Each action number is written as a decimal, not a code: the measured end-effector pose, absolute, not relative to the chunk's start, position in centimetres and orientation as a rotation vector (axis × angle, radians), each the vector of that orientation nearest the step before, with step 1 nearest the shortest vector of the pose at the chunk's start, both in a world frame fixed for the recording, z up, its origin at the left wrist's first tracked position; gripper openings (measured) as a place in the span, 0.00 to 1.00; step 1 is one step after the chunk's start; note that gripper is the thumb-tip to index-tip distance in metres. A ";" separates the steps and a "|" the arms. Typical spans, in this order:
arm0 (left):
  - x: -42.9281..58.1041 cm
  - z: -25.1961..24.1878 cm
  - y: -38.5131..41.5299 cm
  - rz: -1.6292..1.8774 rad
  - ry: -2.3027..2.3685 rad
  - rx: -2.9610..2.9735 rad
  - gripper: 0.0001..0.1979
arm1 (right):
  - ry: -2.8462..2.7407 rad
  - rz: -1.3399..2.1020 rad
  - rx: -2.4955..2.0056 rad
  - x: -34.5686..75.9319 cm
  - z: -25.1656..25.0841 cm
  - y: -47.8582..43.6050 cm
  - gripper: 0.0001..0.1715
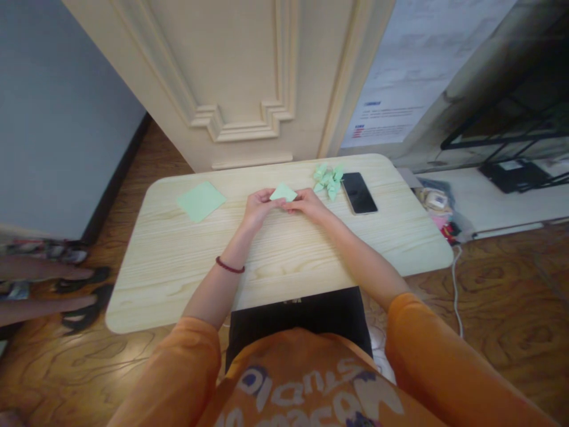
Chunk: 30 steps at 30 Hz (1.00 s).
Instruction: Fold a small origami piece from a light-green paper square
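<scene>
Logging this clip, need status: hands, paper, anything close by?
Left hand, right hand: both gripping green paper. Diamond shape showing. Folded green pieces close by right hand, phone just beyond.

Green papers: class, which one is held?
The small diamond-shaped piece, held by the left hand and right hand; the larger sheet and leafy cluster lie unheld.

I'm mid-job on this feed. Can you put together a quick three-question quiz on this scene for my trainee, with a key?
1. Multiple choice: what lies closest to the smartphone?
A) a pair of scissors
B) folded green paper pieces
C) a glue stick

2. True or false: the flat green paper square lies left of the smartphone.

3. Open question: which hand or hands hold the small green paper?

Key: 1. B. 2. True. 3. Both, the left hand and the right hand.
</scene>
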<state>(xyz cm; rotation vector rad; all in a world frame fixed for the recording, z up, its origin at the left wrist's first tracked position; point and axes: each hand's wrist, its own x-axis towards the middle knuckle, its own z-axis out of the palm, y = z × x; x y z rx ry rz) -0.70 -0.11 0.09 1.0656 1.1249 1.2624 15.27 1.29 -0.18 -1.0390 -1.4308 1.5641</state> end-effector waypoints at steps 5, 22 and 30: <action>-0.6 -0.1 0.0 1.235 1.108 1.076 0.21 | -1.545 1.531 -1.065 15.4 0.2 1.1 0.14; -1.0 0.4 0.4 1.397 1.095 0.831 0.18 | -1.505 1.488 -1.025 15.1 0.6 1.0 0.18; -1.1 0.5 0.0 1.289 1.067 0.874 0.22 | -1.294 1.428 -1.004 14.9 0.0 1.3 0.22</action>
